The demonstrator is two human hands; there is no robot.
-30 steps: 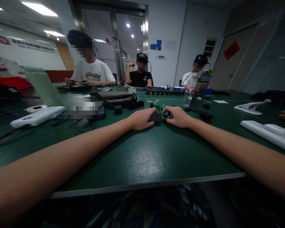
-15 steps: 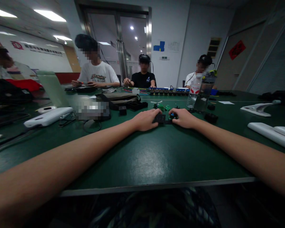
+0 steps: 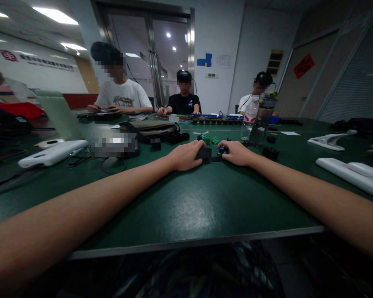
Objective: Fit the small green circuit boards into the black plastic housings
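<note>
My left hand (image 3: 186, 155) rests on the green table (image 3: 192, 203), its fingers closed around a small black rectangular block (image 3: 205, 154). Opposite it, my right hand (image 3: 238, 152) curls its thumb and fingers about a small dark rounded part (image 3: 224, 150) with bits of blue and green on it. Between the hands a flat black strip (image 3: 216, 159) lies on the tabletop. Just beyond my fingers sit several small green circuit boards (image 3: 207, 140). Fine detail of the held parts is too small and dark to make out.
Black boxes (image 3: 156, 144) and a grey-brown bag (image 3: 149, 127) lie left of centre. A clear bottle (image 3: 248, 122) and a dark tumbler (image 3: 262, 124) stand right. White devices (image 3: 349, 176) lie far right, another (image 3: 52, 154) left. Several people sit across the table.
The view has turned slightly right, so the scene sits further left. Both hands keep nearly the same grip and place. Another person's hand now shows at the right edge.
</note>
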